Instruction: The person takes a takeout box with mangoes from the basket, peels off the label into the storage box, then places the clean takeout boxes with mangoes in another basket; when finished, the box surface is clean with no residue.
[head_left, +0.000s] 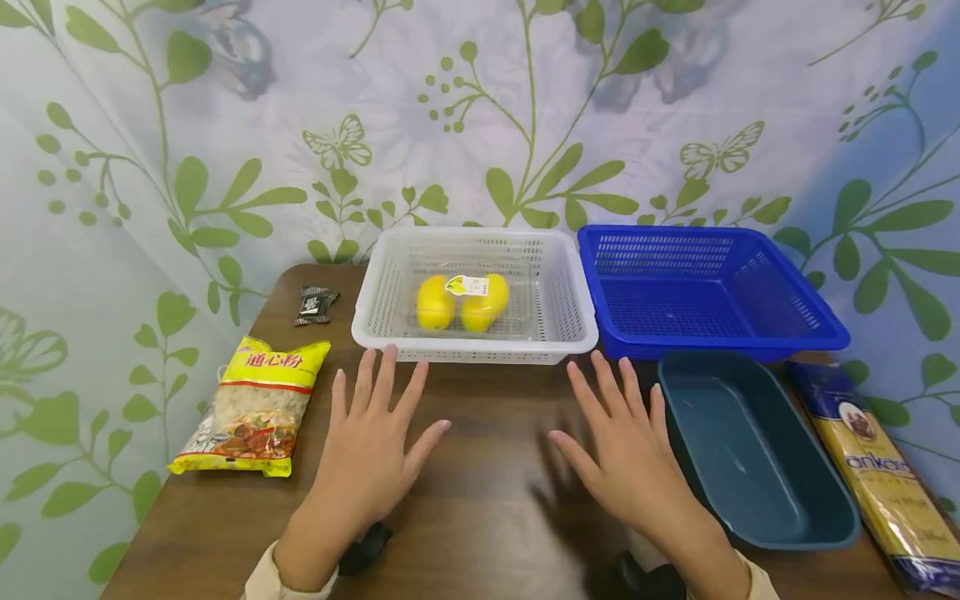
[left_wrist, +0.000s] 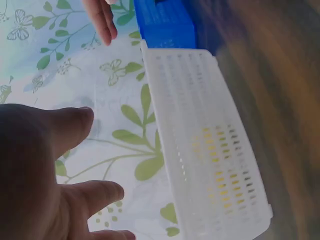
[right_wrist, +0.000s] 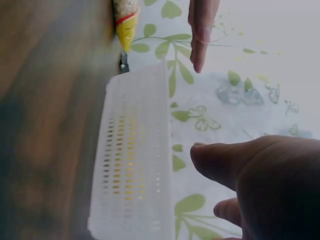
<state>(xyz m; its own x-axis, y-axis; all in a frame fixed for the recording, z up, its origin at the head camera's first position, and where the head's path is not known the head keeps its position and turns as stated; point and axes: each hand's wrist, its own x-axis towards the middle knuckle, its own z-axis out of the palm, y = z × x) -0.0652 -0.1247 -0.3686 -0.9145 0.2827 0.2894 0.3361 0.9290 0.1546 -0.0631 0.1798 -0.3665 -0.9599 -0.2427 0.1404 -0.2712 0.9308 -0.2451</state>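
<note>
My left hand [head_left: 369,450] is spread with straight fingers above the table, holding nothing, between the yellow pasta bag [head_left: 258,408] and the white basket [head_left: 480,348]. Likewise spread and holding nothing, my right hand [head_left: 626,450] is nearest to the dark teal tub [head_left: 757,450]. Inside the white basket lies a clear plastic box [head_left: 517,312] with two yellow fruits [head_left: 485,304] and a label on its lid. Both wrist views show the white basket's slotted side, with yellow showing through the holes.
Right of the white basket stands a blue basket [head_left: 675,308]. A long blue-and-gold pasta pack [head_left: 877,467] lies along the right edge, beside the tub. Back left is a small black wrapped packet [head_left: 316,306]. A leaf-patterned curtain [head_left: 465,108] hangs behind the brown table [head_left: 480,500].
</note>
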